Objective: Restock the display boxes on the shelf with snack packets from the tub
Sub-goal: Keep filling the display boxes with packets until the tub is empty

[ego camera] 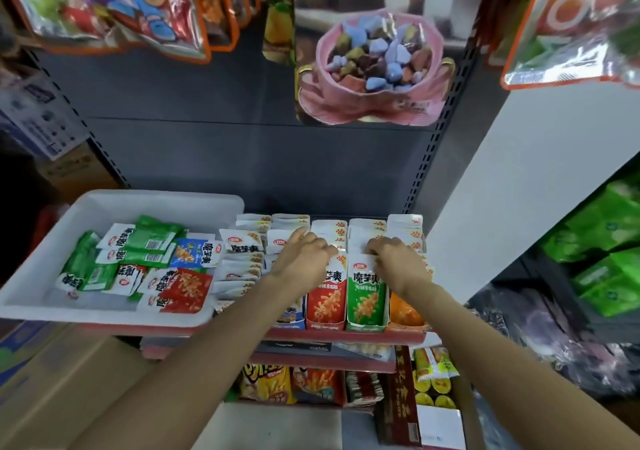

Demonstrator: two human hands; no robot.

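Fingers of both hands, left hand (302, 255) and right hand (394, 259), curl among upright packets; each grip should square the green display box (366, 306) row before fetching more from the tub (104, 207).

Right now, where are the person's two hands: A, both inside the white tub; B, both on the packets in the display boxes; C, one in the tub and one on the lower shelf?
B: the left hand and the right hand both rest on packets standing in the display boxes, beside the white tub.
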